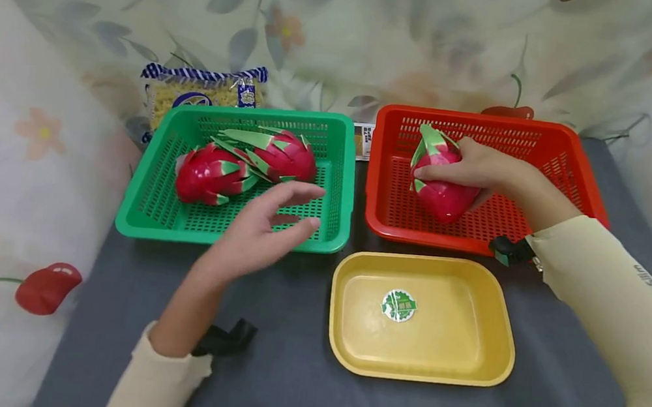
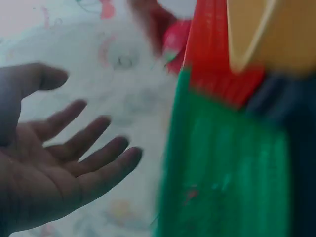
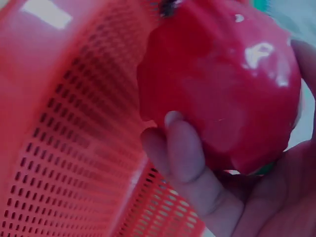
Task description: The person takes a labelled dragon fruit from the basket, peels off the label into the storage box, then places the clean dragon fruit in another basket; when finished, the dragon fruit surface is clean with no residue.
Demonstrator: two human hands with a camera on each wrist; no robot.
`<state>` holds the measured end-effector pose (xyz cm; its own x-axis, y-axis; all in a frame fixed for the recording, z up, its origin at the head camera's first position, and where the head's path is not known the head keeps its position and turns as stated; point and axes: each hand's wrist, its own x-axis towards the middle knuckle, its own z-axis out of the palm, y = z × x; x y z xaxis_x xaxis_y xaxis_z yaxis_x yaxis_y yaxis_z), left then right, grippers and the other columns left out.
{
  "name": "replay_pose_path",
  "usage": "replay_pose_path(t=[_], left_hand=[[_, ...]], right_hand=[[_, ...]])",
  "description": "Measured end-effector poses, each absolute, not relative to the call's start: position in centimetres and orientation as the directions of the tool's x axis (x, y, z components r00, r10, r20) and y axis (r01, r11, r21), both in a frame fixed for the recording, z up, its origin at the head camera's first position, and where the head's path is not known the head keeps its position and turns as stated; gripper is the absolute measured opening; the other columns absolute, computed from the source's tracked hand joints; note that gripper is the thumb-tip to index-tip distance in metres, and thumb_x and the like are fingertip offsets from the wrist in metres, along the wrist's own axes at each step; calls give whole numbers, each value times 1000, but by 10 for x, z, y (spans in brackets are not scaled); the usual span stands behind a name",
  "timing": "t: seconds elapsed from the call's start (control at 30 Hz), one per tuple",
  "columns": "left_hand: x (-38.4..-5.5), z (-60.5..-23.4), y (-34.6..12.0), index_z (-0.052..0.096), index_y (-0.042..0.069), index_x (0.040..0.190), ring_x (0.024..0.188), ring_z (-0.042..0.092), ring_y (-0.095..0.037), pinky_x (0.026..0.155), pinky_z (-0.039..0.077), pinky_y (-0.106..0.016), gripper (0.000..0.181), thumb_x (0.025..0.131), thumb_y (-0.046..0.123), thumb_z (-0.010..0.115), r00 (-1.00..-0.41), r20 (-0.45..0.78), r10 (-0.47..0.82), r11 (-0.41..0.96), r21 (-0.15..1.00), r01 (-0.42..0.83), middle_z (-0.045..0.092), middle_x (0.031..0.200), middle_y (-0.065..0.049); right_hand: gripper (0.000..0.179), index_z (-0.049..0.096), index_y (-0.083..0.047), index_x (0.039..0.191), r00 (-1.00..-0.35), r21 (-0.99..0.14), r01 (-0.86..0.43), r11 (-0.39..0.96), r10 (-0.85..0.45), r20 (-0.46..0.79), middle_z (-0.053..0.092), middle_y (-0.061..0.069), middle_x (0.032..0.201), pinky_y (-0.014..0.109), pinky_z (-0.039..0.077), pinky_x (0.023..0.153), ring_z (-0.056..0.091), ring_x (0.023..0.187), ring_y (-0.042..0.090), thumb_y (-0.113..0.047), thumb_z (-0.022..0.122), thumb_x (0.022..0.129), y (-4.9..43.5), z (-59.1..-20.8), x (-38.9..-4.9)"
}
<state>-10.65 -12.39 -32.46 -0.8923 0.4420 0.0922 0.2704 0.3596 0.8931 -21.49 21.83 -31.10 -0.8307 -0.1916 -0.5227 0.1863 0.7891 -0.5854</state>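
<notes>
Two dragon fruits [image 1: 244, 166] lie side by side in the green basket [image 1: 143, 209] at my left. My left hand [image 1: 265, 227] hovers over that basket's front right corner, fingers spread and holding nothing, just beside the nearer fruit without touching it. Right of it, inside the red basket [image 1: 566, 161], my right hand [image 1: 477, 169] is clamped around a third dragon fruit [image 1: 445, 192]. Nearer me, a yellow tray [image 1: 463, 367] sits on the tabletop [image 1: 296, 391].
</notes>
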Motion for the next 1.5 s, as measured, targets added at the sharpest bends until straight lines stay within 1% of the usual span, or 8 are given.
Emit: replay_pose_path(t=[0.17, 0.3, 0.43, 0.7, 0.97, 1.2, 1.33, 1.5], left_hand=[[-164, -287, -153, 54, 8, 139, 125, 53, -28, 99, 49, -50, 48, 97, 26, 68, -800, -162, 578, 671, 653, 352, 56, 138, -9], [-208, -273, -152, 49, 6, 143, 127, 49, -32, 100, 47, -52, 53, 98, 27, 65, -711, -348, 612, 762, 500, 411, 52, 141, -14], [-240, -277, -135, 44, 5, 147, 132, 42, -37, 100, 44, -55, 63, 94, 27, 69, -705, -439, 556, 830, 255, 496, 43, 147, -19], [-266, -318, -103, 28, 9, 157, 143, 22, -49, 110, 28, -65, 95, 83, 36, 81, -712, -523, 469, 775, -143, 616, 25, 157, -27], [-261, -335, -97, 31, 14, 157, 135, 35, -48, 103, 38, -65, 107, 73, 45, 89, -730, -512, 453, 667, -349, 658, 31, 152, -26], [-271, -346, -106, 41, 16, 150, 125, 45, -46, 95, 45, -63, 70, 91, 32, 75, -697, -447, 560, 619, -334, 711, 41, 142, -22], [-275, -335, -115, 40, 17, 150, 123, 44, -44, 91, 48, -60, 77, 85, 28, 79, -697, -384, 605, 668, -231, 707, 41, 141, -22], [-274, -293, -132, 40, 17, 152, 118, 46, -41, 85, 51, -57, 86, 77, 26, 82, -740, -147, 656, 746, -21, 665, 43, 138, -21]], right_hand=[[84, 29, 0, 132, -811, -527, 161, 835, -193, -553, 45, 24, 122, 44, 61, 66, 57, 108, 42, -48, 77, 83, 202, -333, -220], [81, 30, 0, 131, -802, -519, 166, 839, -191, -566, 47, 24, 122, 42, 61, 68, 57, 108, 42, -44, 79, 84, 194, -346, -218], [76, 31, 0, 130, -823, -516, 165, 841, -171, -542, 49, 24, 120, 43, 61, 67, 58, 106, 42, -45, 75, 87, 195, -352, -214], [80, 31, -4, 132, -844, -509, 142, 849, -165, -511, 51, 21, 120, 41, 60, 73, 57, 105, 38, -54, 72, 86, 198, -355, -204], [83, 31, -5, 136, -888, -501, 94, 861, -155, -432, 53, 20, 122, 47, 58, 80, 57, 105, 36, -58, 70, 85, 204, -337, -196], [89, 28, -3, 149, -925, -512, 55, 857, -150, -349, 48, 24, 140, 58, 52, 90, 54, 116, 41, -55, 68, 89, 214, -322, -177], [70, 41, -4, 146, -945, -526, -18, 850, -186, -268, 49, 23, 142, 61, 47, 95, 51, 122, 41, -44, 66, 94, 216, -315, -161], [60, 49, -6, 143, -963, -590, -82, 803, -217, -162, 50, 19, 142, 62, 43, 100, 46, 128, 39, -40, 65, 95, 217, -307, -141]])
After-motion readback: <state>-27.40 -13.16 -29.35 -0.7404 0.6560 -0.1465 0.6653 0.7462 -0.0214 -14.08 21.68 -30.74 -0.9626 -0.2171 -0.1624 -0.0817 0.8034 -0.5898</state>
